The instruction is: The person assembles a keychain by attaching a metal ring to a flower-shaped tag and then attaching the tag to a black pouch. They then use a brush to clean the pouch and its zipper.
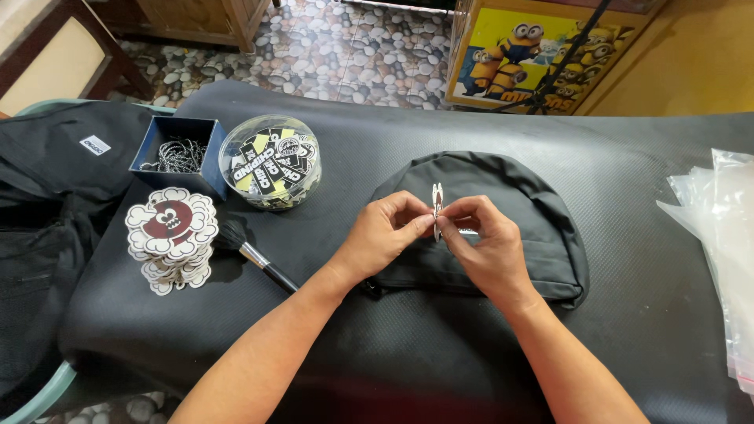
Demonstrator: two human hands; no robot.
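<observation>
Forearms reaching in from the bottom edge, meeting over a black backpack (503, 204) laid flat on the black-covered worktop (644, 314). Left hand (382, 234) and right hand (485, 245) both pinched on one small white-edged tag (437, 210), held edge-on and upright between the fingertips, just above the backpack's front panel. Cannot tell from this angle whether the tag is already tied to the backpack or only held over it; no cord or chain visible at the fingers.

Off to the left, well apart from the hands: a stack of cloud-shaped cards (170, 235) with a dark red face on top, a black brush (253, 253) lying beside the stack, a round clear tub (269, 171) full of black, white and yellow stickers, and a blue box (177, 155) of thin metal chains touching the tub. More black fabric heaped at the far left. Clear plastic bags (719, 235) at the right edge.

Judged from the layout: early to middle of fitting this one piece. Tag picked and in hand, backpack in place, attachment not visibly finished. Bags untouched, so packing looks not yet done for this backpack.
</observation>
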